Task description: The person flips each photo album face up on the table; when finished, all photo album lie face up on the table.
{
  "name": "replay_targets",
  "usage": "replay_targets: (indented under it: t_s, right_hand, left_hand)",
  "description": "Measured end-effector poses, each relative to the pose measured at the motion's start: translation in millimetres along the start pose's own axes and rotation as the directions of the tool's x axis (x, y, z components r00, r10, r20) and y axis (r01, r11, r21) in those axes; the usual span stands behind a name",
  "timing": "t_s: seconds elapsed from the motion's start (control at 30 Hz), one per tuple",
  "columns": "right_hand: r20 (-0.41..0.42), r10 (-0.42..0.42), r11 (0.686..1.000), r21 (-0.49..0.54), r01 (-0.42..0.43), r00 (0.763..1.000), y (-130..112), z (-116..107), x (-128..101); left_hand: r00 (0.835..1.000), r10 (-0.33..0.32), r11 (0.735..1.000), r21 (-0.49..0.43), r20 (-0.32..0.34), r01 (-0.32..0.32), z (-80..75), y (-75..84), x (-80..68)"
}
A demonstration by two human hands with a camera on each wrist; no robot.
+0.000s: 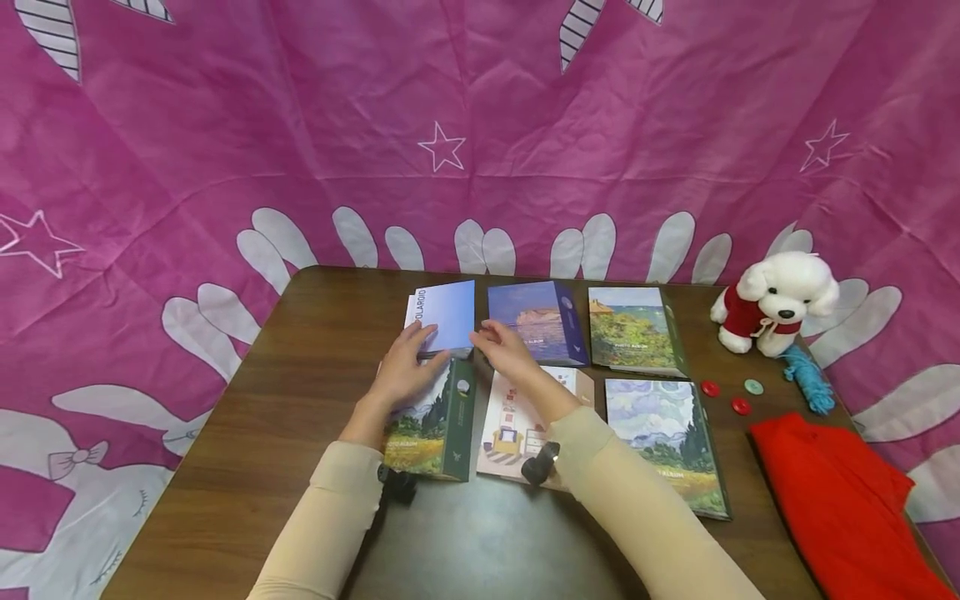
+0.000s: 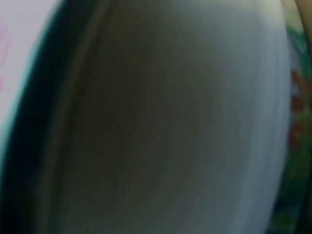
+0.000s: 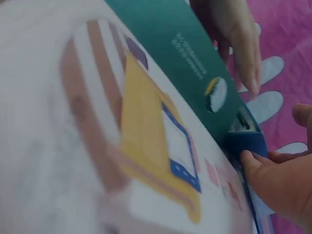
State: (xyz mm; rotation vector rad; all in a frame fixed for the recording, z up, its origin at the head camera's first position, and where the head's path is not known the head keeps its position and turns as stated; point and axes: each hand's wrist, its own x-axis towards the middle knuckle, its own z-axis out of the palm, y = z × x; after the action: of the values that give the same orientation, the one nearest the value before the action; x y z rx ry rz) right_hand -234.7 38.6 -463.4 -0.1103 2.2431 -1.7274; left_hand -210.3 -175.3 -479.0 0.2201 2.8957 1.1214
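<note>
A light blue album marked POLAROID [image 1: 450,312] lies at the back left of a group of albums. My left hand [image 1: 401,364] rests along its left and near edges with the fingers extended. At its near right corner, the fingertips of my right hand [image 1: 510,348] touch the edge; the right wrist view shows this blue edge [image 3: 247,141] close up. Under my left hand lies a green-spined landscape album [image 1: 459,425], partly covered. A white album with a yellow sofa picture [image 1: 506,433] lies below my right wrist. The left wrist view is mostly blurred pages [image 2: 170,122].
Right of the blue album lie a purple seascape album [image 1: 528,321], a garden-picture album [image 1: 630,329] and a cloudy landscape album [image 1: 656,417]. Farther right are a plush dog [image 1: 780,300], red buttons [image 1: 741,406], a green button [image 1: 753,387], blue yarn [image 1: 810,379] and red cloth [image 1: 832,500].
</note>
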Motion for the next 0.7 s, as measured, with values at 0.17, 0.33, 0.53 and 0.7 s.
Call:
replay_targets:
  t_s: [0.17,0.33,0.53,0.7]
  right_hand:
    - [0.080,0.041,0.988,0.142,-0.052,0.996,-2,11,6]
    - [0.034,0.069,0.950,0.304,-0.076,0.997,-5,21,6]
    - [-0.044,0.076,0.869,0.493,-0.045,0.996,-12,24,5]
    - [-0.123,0.126,0.844,0.535,-0.041,0.984,-16,17,10]
  left_hand:
    - [1.000,-0.009,1.000,0.020,0.019,0.008,1.8,3.9,2.6]
    - [0.999,-0.023,0.999,0.048,0.049,0.021,3.0,7.4,4.2]
    - [0.996,-0.022,0.999,-0.044,0.087,0.026,-6.6,17.3,1.4]
    - [0.991,0.018,0.989,-0.145,0.134,0.002,-11.4,26.8,6.1]
